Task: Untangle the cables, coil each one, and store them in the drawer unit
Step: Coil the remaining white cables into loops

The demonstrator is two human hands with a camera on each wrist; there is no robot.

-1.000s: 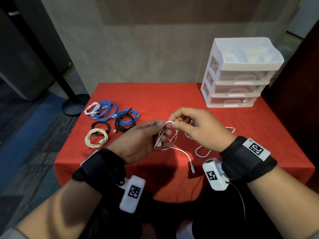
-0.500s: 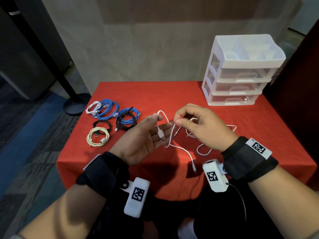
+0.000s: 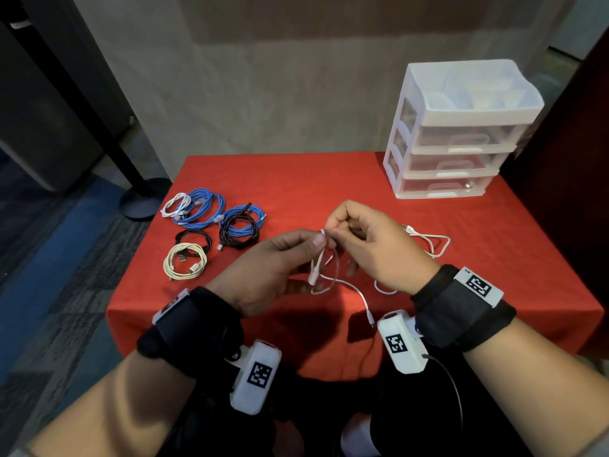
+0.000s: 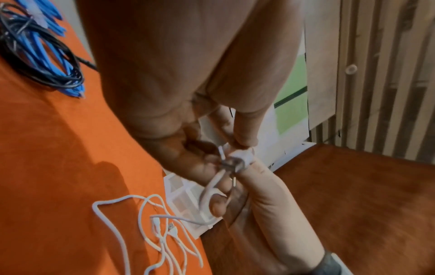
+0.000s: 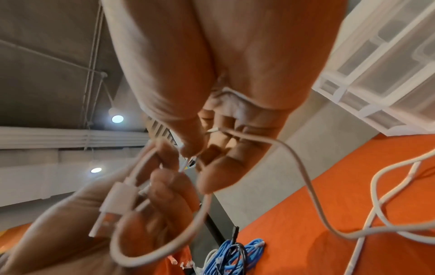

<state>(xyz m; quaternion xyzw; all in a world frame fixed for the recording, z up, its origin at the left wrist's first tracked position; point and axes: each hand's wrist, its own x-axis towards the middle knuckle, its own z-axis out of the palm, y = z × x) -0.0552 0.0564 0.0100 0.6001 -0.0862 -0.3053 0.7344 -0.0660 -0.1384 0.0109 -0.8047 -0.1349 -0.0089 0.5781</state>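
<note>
Over the red table (image 3: 296, 179), both hands work on one white USB cable (image 3: 318, 275). My left hand (image 3: 317, 241) pinches a small loop of it under the thumb, and the USB plug (image 5: 116, 199) lies against the fingers. My right hand (image 3: 333, 233) pinches the same cable beside the left thumb. The cable's free end (image 3: 370, 319) hangs toward the table's front edge. More white cable (image 3: 431, 242) lies loose on the cloth behind my right hand. The white drawer unit (image 3: 454, 133) stands at the back right, with its three drawers closed.
Several coiled cables lie at the table's left: a blue coil (image 3: 206, 206), a small white coil (image 3: 176, 206), a black coil (image 3: 194, 237), a blue-and-black coil (image 3: 240, 225) and a cream coil (image 3: 184, 260). A black stand base (image 3: 145, 199) sits on the floor beyond that corner.
My left hand lay flat with the cable across its palm; its thumb now clamps a loop. My right hand has brought the cable round and close to the left thumb.
</note>
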